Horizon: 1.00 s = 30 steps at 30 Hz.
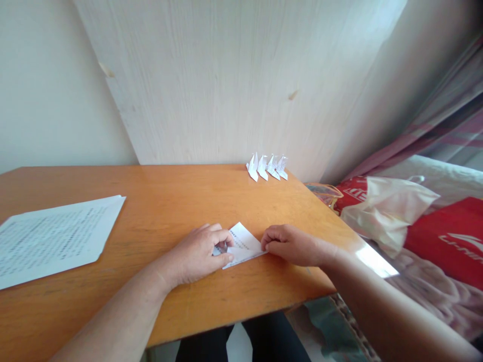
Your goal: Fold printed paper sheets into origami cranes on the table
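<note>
A small folded piece of printed white paper (243,244) lies on the orange wooden table (169,201) near its front edge. My left hand (198,254) rests on the paper's left part, fingers curled and pinching its edge. On the paper's right corner my right hand (292,245) presses down with curled fingers. Both forearms reach in from the bottom of the view.
A stack of printed sheets (53,236) lies at the table's left. Several small folded paper figures (267,167) stand in a row at the table's back right. A pale wooden board (226,75) leans behind. Red and clear plastic bags (392,211) lie on bedding to the right.
</note>
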### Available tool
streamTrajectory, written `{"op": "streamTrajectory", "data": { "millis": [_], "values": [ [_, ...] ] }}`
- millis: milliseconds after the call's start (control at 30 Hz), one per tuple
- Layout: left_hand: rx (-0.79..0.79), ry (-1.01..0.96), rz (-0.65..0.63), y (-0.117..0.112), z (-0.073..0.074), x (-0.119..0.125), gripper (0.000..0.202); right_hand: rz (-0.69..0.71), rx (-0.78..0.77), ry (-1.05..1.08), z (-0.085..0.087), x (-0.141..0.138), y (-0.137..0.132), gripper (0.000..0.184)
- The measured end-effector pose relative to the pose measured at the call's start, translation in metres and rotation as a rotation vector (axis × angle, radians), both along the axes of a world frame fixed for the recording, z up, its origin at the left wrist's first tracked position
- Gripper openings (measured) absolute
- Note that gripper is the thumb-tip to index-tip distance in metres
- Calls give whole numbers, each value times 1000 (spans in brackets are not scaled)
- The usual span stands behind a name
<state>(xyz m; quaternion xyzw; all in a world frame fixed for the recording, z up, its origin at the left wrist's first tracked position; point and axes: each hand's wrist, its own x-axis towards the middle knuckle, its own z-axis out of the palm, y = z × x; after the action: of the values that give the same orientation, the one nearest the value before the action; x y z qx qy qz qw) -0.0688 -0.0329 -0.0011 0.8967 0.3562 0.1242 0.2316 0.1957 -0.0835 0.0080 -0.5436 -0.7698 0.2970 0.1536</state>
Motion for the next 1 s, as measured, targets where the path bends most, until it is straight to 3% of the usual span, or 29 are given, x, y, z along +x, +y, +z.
{"op": "streamTrajectory", "data": {
  "millis": [300, 733, 1000],
  "values": [
    [-4, 4, -14, 2, -2, -2, 16, 15, -2, -45, 1, -2, 2, 17],
    [-47, 13, 1, -3, 8, -1, 15, -61, 98, -165, -7, -13, -3, 23],
    [-48, 31, -3, -3, 11, 0, 15, -33, 86, -148, -6, -8, -5, 13]
  ]
}}
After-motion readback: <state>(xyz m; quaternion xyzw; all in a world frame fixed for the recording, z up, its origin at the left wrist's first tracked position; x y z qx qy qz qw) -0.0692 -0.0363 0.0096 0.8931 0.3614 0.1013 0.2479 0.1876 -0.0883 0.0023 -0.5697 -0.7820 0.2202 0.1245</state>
